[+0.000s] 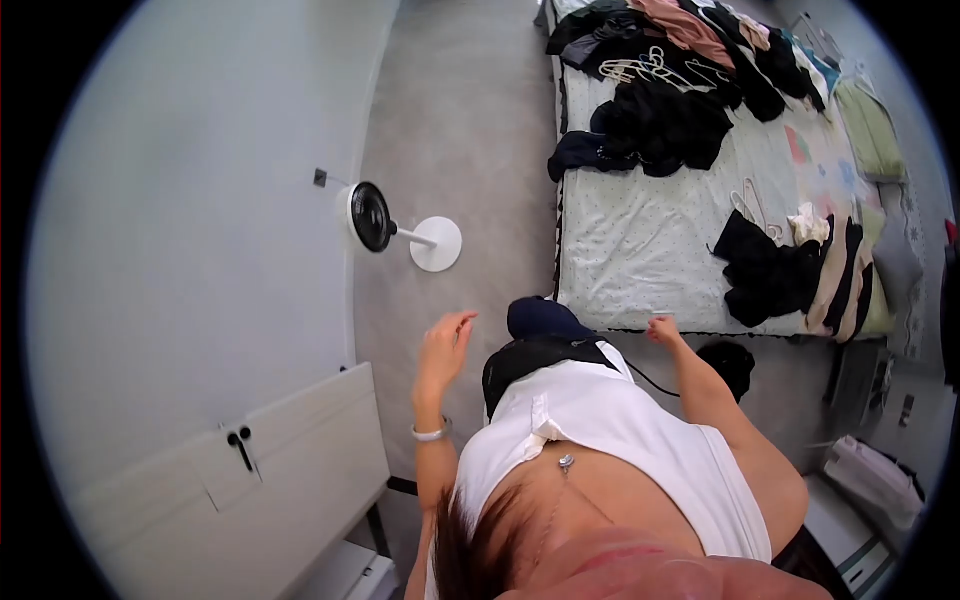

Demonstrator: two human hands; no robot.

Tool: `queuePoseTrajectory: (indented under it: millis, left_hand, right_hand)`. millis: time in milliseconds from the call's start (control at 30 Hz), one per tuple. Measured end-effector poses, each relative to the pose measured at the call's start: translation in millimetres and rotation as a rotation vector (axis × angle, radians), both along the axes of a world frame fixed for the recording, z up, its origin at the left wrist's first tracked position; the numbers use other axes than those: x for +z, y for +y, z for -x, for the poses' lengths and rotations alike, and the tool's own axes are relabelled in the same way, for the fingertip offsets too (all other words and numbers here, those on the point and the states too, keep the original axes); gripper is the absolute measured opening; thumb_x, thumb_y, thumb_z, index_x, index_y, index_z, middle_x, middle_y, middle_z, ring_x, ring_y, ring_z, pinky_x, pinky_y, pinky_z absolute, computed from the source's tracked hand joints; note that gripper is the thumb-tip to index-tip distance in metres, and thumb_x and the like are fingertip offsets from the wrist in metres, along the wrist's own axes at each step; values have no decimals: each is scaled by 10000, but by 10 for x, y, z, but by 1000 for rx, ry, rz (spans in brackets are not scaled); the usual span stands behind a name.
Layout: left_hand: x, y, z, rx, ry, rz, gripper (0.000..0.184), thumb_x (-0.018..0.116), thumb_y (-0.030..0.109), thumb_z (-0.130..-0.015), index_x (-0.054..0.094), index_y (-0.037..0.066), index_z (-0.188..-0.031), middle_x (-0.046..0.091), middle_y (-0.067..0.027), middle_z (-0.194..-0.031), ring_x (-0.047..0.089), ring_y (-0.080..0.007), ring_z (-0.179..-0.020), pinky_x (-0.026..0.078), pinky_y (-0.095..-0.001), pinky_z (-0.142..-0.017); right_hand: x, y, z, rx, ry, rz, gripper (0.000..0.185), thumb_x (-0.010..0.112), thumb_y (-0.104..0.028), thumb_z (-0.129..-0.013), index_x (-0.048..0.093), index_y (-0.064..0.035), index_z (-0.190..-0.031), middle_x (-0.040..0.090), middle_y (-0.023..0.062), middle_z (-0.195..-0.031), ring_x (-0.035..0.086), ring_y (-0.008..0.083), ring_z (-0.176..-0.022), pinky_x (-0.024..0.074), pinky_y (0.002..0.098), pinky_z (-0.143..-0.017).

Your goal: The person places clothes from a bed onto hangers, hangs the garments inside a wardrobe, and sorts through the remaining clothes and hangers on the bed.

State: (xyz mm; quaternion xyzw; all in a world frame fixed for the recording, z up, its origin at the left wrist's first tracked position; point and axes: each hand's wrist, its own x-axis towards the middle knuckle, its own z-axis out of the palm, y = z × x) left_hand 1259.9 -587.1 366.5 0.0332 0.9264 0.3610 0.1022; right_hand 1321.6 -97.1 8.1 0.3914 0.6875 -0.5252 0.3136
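Observation:
My left hand (pixel 446 345) is raised at the left of my body, a bracelet on its wrist. Its fingers are loosely bent and apart, holding nothing. On the other side, my right hand (pixel 662 330) is small in view near the bed's front edge, fingers curled in, with no object showing in it. The bed (pixel 640 240) carries a black garment pile (pixel 665 125), another black garment (pixel 765 265) with beige and black clothes (pixel 840 270) beside it, and white hangers (pixel 640 68) among clothes at the far end.
A white fan (pixel 437 244) stands on the grey floor left of the bed. At lower left is a pale desk (pixel 300 450) with a small black object on it. A black item (pixel 727 368) lies below the bed edge; a pale bag (pixel 875 480) sits at lower right.

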Motion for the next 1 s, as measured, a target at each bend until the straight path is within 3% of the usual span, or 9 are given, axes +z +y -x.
queuePoseTrajectory:
  millis: [133, 233, 333, 400, 433, 533, 667, 867, 1000]
  left_hand:
    - [-31, -30, 1165, -150, 25, 49, 207, 540, 161, -950, 653, 78, -1101, 661, -116, -997, 640, -282, -813, 499, -372, -719]
    - [-122, 163, 2027, -237, -98, -127, 210, 545, 173, -949, 646, 69, -1102, 656, -112, -1016, 634, -290, -853, 494, -368, -746]
    - [-247, 281, 2949, -285, -178, -130, 215, 551, 183, -947, 641, 70, -1106, 652, -119, -1023, 631, -291, -869, 489, -368, -765]
    - [-327, 315, 3652, -344, -152, -106, 221, 553, 185, -945, 638, 75, -1116, 652, -121, -1014, 631, -288, -867, 487, -366, -773]
    - [-268, 351, 3983, -375, -138, -56, 222, 553, 183, -945, 639, 75, -1119, 653, -122, -1007, 630, -285, -866, 488, -365, -774]
    - [-74, 564, 4911, -388, -159, -37, 222, 552, 167, -944, 639, 71, -1123, 656, -129, -979, 631, -276, -859, 491, -366, -777]
    - [-136, 861, 6009, -387, -72, -91, 217, 553, 148, -948, 639, 62, -1128, 658, -136, -993, 633, -265, -850, 494, -359, -775]
    - [-378, 1578, 7479, -613, -250, -80, 212, 564, 136, -944, 642, 79, -1133, 663, -113, -980, 628, -238, -830, 495, -332, -753]
    - [-686, 2068, 8663, -818, -385, -40, 214, 577, 142, -951, 642, 68, -1142, 678, -97, -992, 644, -200, -901, 500, -314, -792]
  right_hand:
    - [142, -196, 107, -359, -114, -16, 151, 576, -148, -876, 631, -21, -937, 644, 113, -716, 637, 192, -584, 505, 339, -464]
    - [-54, -365, 553, -531, -233, -63, 103, 571, -93, -871, 620, -28, -936, 640, 119, -714, 631, 200, -579, 497, 349, -451]
    - [-272, -495, 1308, -465, -345, 49, 118, 550, -161, -868, 605, -58, -887, 627, 88, -679, 602, 200, -528, 439, 331, -435]
    - [-277, -620, 2191, -420, -194, 73, 141, 541, -145, -865, 611, -50, -789, 604, 86, -618, 584, 192, -498, 425, 331, -430]
    - [-275, -595, 2670, -201, -117, 62, 191, 540, -142, -868, 606, -50, -714, 592, 86, -580, 560, 177, -468, 407, 305, -424]
    - [149, -654, 4228, -214, 212, 168, 171, 578, -228, -904, 632, -67, -892, 636, 53, -695, 596, 131, -561, 436, 268, -468]
    - [852, -661, 5916, -334, 510, 233, 156, 571, -177, -936, 647, -77, -1027, 653, 20, -786, 615, 95, -640, 462, 233, -530]
    - [1184, -341, 7195, -483, 486, 226, 264, 537, -136, -908, 588, -28, -1143, 672, 63, -864, 641, 118, -721, 479, 243, -616]
    - [1127, 185, 8004, -699, 534, 131, 573, 591, -151, -886, 366, -23, -1398, 672, 80, -913, 637, 136, -750, 488, 264, -633]
